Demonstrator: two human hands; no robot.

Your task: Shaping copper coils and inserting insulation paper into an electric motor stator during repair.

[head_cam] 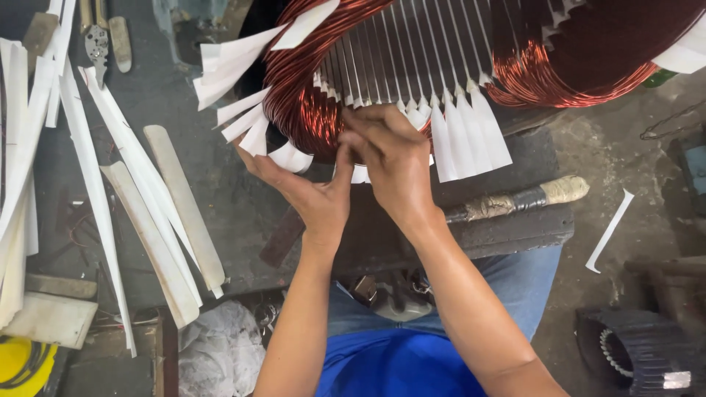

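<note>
Glossy copper wire coils [309,110] wrap the ribbed grey metal stator core [412,51]; matt white paper strips [471,136] poke out below it, above the rough dark bench [507,228].

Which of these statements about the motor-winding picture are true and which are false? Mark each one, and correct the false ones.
1. Both hands work at the lower edge of the copper winding. True: the left hand and the right hand meet there among the white paper strips.
2. The winding wire is silver-grey. False: it is reddish copper.
3. Long white strips lie on the dark bench to the person's left. True.
4. A tape-wrapped handle lies to the right of the hands. True.
5. The person wears thick gloves. False: both hands are bare.
6. Pliers are held in the right hand. False: they lie at the top left of the bench, away from both hands.
</note>
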